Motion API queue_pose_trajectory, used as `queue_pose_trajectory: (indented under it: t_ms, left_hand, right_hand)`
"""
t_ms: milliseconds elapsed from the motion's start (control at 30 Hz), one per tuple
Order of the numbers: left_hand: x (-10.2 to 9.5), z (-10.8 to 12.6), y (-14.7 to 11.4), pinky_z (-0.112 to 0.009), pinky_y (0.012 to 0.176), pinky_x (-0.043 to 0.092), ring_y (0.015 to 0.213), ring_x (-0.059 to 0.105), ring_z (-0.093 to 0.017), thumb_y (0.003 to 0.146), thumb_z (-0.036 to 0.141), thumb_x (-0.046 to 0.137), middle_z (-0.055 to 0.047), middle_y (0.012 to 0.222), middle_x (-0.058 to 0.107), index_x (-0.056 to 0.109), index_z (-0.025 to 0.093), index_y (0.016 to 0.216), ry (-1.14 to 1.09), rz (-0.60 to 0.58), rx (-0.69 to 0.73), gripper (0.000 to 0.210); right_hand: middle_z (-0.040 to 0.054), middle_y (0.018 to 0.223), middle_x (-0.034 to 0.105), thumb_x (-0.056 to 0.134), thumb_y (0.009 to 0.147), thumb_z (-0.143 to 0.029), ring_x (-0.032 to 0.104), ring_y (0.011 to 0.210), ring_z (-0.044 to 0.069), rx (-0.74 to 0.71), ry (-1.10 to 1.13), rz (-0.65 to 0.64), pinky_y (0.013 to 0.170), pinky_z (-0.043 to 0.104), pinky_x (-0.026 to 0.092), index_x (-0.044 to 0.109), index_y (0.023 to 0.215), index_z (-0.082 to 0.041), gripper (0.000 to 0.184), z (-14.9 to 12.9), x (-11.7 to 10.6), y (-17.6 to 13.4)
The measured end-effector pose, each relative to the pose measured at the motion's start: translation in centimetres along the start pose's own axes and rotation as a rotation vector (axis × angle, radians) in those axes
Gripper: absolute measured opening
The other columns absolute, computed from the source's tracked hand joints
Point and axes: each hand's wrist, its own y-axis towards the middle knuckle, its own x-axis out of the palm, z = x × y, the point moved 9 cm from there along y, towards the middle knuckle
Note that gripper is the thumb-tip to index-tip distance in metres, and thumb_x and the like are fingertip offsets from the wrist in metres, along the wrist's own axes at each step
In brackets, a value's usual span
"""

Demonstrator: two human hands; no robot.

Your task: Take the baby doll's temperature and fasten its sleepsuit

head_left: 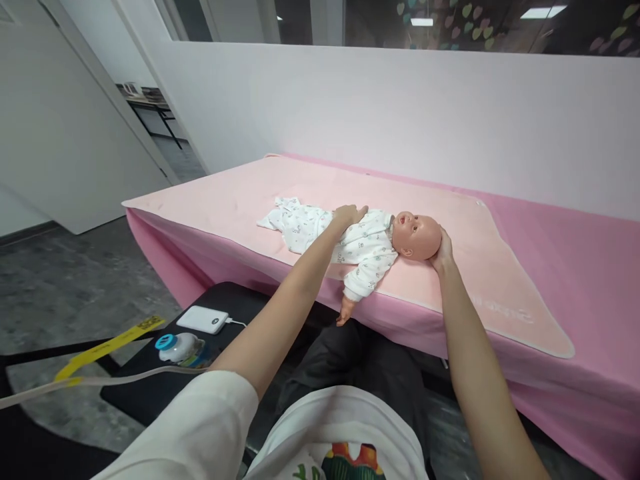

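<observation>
A baby doll point(369, 241) lies face up near the front edge of a pink padded mat point(210, 200). It wears a white printed top and trousers; its head is to the right and one arm hangs over the edge. My left hand point(350, 214) is wrapped over the doll's waist, with one finger stretched along the top and the others partly hidden. Behind the doll's bald head, my right hand point(444, 252) cups the crown, its fingers partly hidden under it.
A darker pink cloth point(590, 267) covers the table, against a white wall point(400, 113). At lower left, a black chair seat point(150, 393) bears a white power bank point(203, 320) and a bottle with a blue cap point(180, 348). A pale cable point(115, 381) with a yellow tag crosses there.
</observation>
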Motion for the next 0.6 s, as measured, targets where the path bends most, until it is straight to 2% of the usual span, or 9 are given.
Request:
queue_pose_trajectory:
  t_ms: [267,600]
  left_hand:
    - [-0.38,-0.41,-0.21,-0.038,0.091,0.041,0.106,0.059,-0.030,0.088,0.056,0.022,-0.018,0.114,0.064,0.062,0.012,0.112,-0.055,0.069,-0.057,0.064]
    - [-0.88,-0.32,-0.87,-0.040,0.091,0.040,0.105,0.058,-0.031,0.088,0.051,0.025,-0.016,0.112,0.065,0.063,0.014,0.109,-0.106,0.098,-0.059,0.057]
  right_hand:
    - [0.0073,0.100,0.072,0.043,0.080,-0.057,0.065,0.097,0.028,0.045,0.229,0.106,0.086,0.045,0.053,0.066,0.106,-0.019,0.051,0.43,-0.60,-0.37]
    - [0.0095,0.106,0.070,0.044,0.077,-0.055,0.065,0.100,0.030,0.031,0.229,0.089,0.087,0.048,0.053,0.065,0.106,-0.016,0.053,0.36,-0.39,-0.35]
